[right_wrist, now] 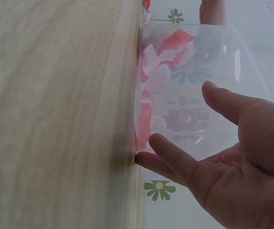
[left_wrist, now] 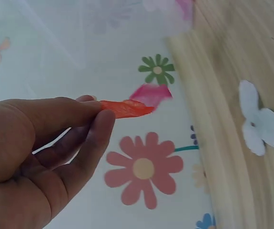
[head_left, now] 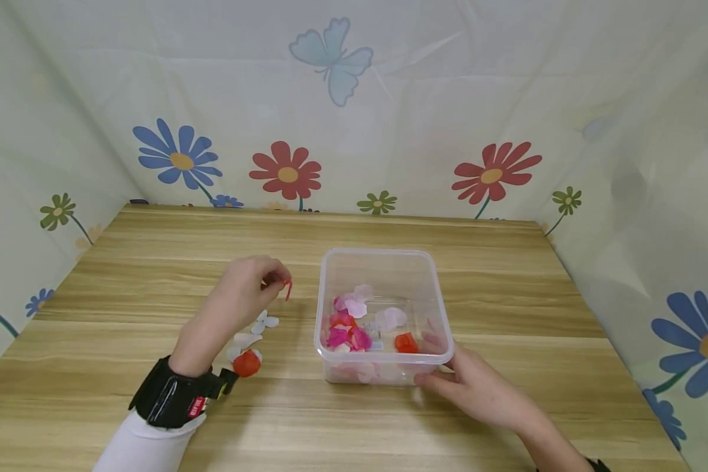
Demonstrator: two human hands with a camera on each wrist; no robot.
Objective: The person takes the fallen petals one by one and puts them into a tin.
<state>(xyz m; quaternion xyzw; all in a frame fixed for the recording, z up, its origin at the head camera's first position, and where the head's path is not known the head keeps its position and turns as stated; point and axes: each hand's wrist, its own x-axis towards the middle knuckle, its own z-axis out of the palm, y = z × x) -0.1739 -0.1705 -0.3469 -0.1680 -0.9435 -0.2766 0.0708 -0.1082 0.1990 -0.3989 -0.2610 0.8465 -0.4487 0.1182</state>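
My left hand (head_left: pixel 244 285) pinches a small orange-red petal (left_wrist: pixel 127 109) and a pink petal (left_wrist: pixel 152 95) between thumb and fingertips. It is above the table, left of a clear plastic container (head_left: pixel 383 251). Inside the container lie pink, white and red petals (head_left: pixel 360 338), mostly on its left, and a red-orange petal (head_left: pixel 406 342) on its right. My right hand (head_left: pixel 478 387) rests against the container's front right corner, its fingers (right_wrist: pixel 175 155) extended and spread from the thumb. Under the left hand's wrist side are white petals (head_left: pixel 264 322) and a red petal (head_left: pixel 246 362).
The container stands on a wood-grain table (head_left: pixel 478 275). A pale curtain (head_left: pixel 407 144) printed with flowers and a butterfly surrounds the back and sides. On the left wrist is a black strap (head_left: pixel 171 393) with a small device.
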